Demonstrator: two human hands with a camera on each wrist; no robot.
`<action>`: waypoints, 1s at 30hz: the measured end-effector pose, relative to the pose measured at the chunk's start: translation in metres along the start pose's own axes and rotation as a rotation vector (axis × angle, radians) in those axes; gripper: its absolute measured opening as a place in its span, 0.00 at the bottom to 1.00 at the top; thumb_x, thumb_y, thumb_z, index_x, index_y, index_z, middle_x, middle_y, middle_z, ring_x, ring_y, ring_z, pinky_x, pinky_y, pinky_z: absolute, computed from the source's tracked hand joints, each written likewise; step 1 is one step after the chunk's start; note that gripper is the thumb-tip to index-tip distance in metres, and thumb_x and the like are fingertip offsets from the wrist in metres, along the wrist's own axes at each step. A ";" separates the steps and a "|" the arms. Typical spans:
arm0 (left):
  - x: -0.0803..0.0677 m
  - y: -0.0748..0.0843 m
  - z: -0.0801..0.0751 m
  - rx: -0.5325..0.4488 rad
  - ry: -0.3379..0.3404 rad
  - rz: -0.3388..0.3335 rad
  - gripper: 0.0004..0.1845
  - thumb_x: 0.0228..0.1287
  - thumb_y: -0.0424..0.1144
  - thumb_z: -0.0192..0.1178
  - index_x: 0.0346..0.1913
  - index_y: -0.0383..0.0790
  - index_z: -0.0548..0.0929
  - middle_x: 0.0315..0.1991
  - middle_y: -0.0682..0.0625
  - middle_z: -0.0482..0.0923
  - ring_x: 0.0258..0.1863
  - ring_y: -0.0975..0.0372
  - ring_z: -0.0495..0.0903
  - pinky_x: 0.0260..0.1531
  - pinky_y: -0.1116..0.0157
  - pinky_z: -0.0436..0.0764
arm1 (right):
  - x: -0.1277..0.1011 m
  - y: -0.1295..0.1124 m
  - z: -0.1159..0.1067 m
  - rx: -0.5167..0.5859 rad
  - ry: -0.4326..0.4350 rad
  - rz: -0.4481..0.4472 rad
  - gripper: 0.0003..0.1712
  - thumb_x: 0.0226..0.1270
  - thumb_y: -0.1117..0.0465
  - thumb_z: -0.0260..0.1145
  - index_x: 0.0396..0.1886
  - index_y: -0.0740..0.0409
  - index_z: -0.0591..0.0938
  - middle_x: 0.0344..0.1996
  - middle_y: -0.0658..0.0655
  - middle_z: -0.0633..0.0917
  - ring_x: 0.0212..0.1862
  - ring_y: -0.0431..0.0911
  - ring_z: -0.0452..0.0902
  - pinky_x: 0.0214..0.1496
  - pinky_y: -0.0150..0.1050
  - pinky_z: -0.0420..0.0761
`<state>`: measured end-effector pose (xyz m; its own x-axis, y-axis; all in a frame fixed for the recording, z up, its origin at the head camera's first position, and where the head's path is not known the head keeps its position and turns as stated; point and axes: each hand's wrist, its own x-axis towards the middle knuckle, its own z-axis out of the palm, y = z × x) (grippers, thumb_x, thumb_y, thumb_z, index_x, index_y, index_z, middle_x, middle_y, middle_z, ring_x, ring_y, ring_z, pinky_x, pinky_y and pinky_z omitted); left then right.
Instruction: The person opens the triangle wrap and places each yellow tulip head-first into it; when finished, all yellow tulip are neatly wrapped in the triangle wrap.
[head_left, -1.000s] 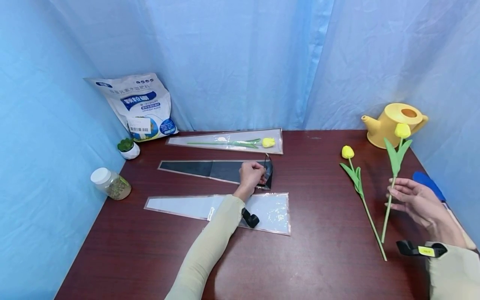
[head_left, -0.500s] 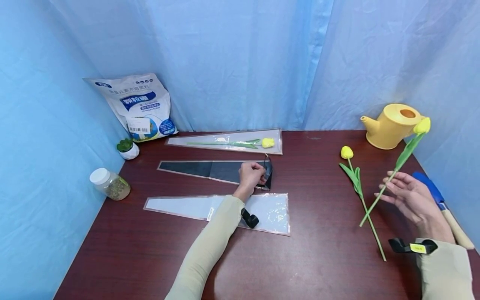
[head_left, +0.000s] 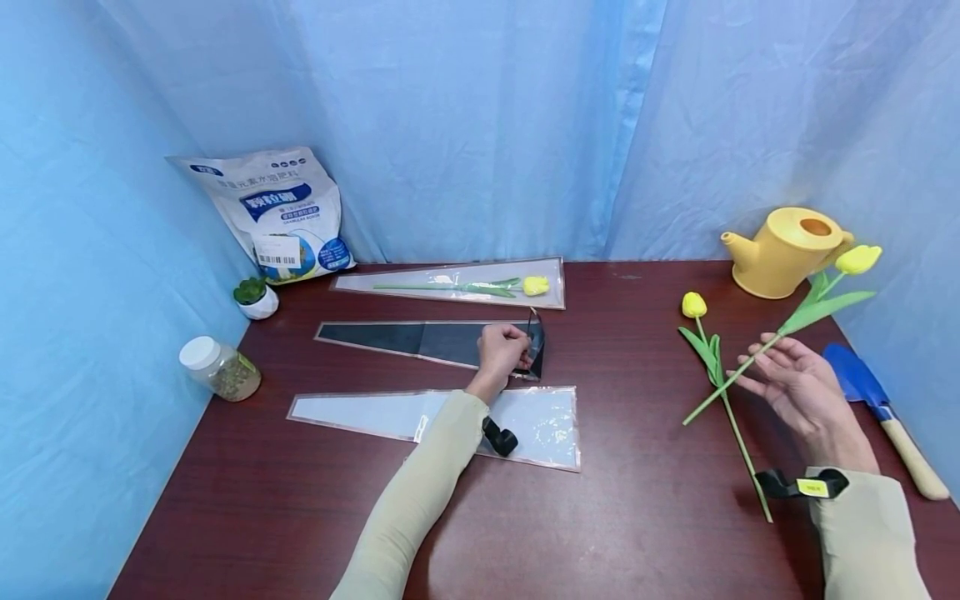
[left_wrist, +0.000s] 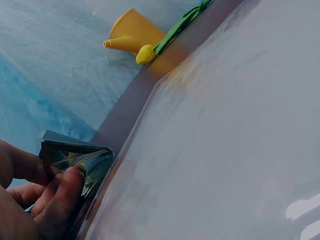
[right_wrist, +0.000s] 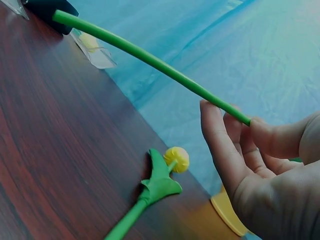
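Held tulip [head_left: 802, 317] aims its stem left, black sleeve [head_left: 442, 340] opens right

You pinch the tulip by its stem in your right hand [head_left: 808, 393], the nearer one, above the desk [head_left: 637, 508]; its long axis slants from blossom, far right, to bare end, left and toward you. Well apart leftward, your left hand [head_left: 498, 357] pinches the black sleeve's raised mouth; the rest tapers left.

颗粒硼 on the fertilizer bag [head_left: 300, 218]

At ten o'clock in the head view, we read 颗粒硼 in white on the bag's blue band [head_left: 275, 201], with 元素水溶肥料 in the grey line [head_left: 258, 178] above. Toward its six o'clock, we see a barcode sticker [head_left: 277, 251], its digits too small. At four o'clock, the yellow tag [head_left: 813, 487] on the right wrist strap [head_left: 834, 482] defeats us.
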<state>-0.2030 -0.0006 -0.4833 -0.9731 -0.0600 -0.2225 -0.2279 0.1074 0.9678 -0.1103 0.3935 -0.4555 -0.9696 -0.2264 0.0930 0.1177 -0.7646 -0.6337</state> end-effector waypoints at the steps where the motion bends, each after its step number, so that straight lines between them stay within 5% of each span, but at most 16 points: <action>1: 0.000 0.000 0.000 0.000 0.000 0.001 0.04 0.63 0.27 0.63 0.32 0.30 0.86 0.21 0.48 0.81 0.12 0.67 0.79 0.16 0.69 0.83 | 0.001 0.001 0.000 0.010 0.002 -0.006 0.24 0.76 0.80 0.33 0.53 0.68 0.77 0.43 0.66 0.86 0.47 0.59 0.87 0.48 0.58 0.87; 18: 0.000 -0.001 0.000 0.001 0.009 -0.003 0.04 0.63 0.27 0.62 0.32 0.30 0.86 0.22 0.48 0.81 0.12 0.67 0.78 0.15 0.70 0.82 | 0.011 0.014 0.017 0.075 0.248 -0.071 0.16 0.74 0.80 0.45 0.50 0.61 0.74 0.39 0.64 0.83 0.47 0.57 0.86 0.46 0.58 0.87; 30: 0.000 -0.001 0.000 0.009 0.003 0.014 0.04 0.63 0.27 0.62 0.32 0.30 0.86 0.23 0.46 0.82 0.12 0.67 0.78 0.16 0.69 0.83 | 0.024 0.032 0.022 0.142 0.263 -0.188 0.16 0.71 0.83 0.45 0.47 0.63 0.72 0.38 0.65 0.80 0.44 0.58 0.84 0.45 0.59 0.87</action>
<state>-0.2025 -0.0005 -0.4839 -0.9760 -0.0617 -0.2089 -0.2149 0.1171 0.9696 -0.1253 0.3507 -0.4565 -0.9970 0.0754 -0.0151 -0.0572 -0.8587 -0.5093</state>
